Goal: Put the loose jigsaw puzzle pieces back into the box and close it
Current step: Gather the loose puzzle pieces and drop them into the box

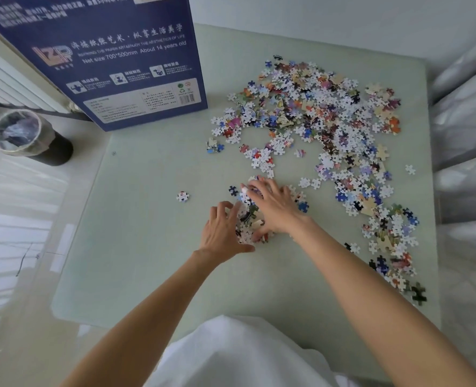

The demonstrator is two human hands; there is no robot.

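Note:
Many loose jigsaw pieces (323,113) lie scattered over the right half of a pale green table (147,247). A small heap of pieces (248,219) sits near the table's middle. My left hand (223,230) rests at the heap's left side with its fingers spread and slightly bent. My right hand (273,208) lies flat over the heap from the right, fingers straight. The dark blue puzzle box (114,57) stands at the table's back left corner, its printed side facing me. A single piece (182,196) lies apart to the left.
A black bin lined with clear plastic (27,136) stands on the floor left of the table. A white radiator (10,85) runs along the left wall. White fabric (245,356) covers my lap at the table's near edge. Grey shelving (465,135) stands at the right.

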